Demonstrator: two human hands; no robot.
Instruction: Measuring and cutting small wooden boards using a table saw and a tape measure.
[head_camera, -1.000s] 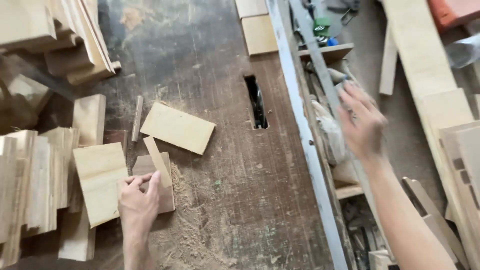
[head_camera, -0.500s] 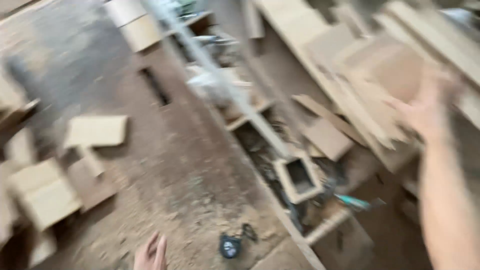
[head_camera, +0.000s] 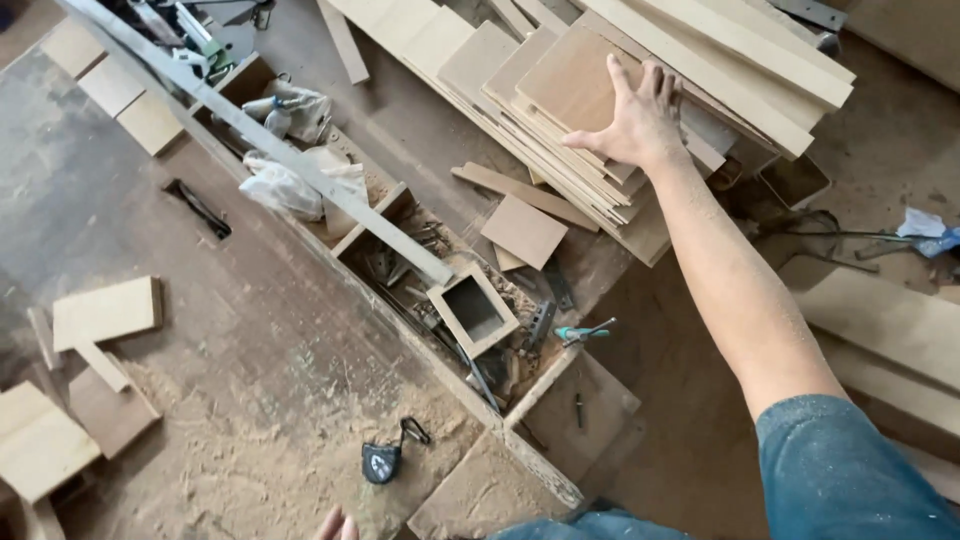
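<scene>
Right hand (head_camera: 630, 115): fingers spread, flat on brown board (head_camera: 570, 75) topping slanted stack of boards (head_camera: 560, 170) beyond workbench (head_camera: 230, 330). Left hand (head_camera: 337, 524): fingertips only, state unclear. Risk: loose stack sliding under sideways pull; splinters.

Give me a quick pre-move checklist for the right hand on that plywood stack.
1. Right hand flat on top brown panel, fingers spread, not curled round an edge: grip not ok.
2. Panel free of overlying boards: pale planks lie close by on its far side; cannot tell.
3. Stack steady: sheets fanned and uneven; not ok.
4. Left hand only fingertips at frame bottom: cannot tell.
5. Bench landing spot: bare sawdust patch; ok.
</scene>
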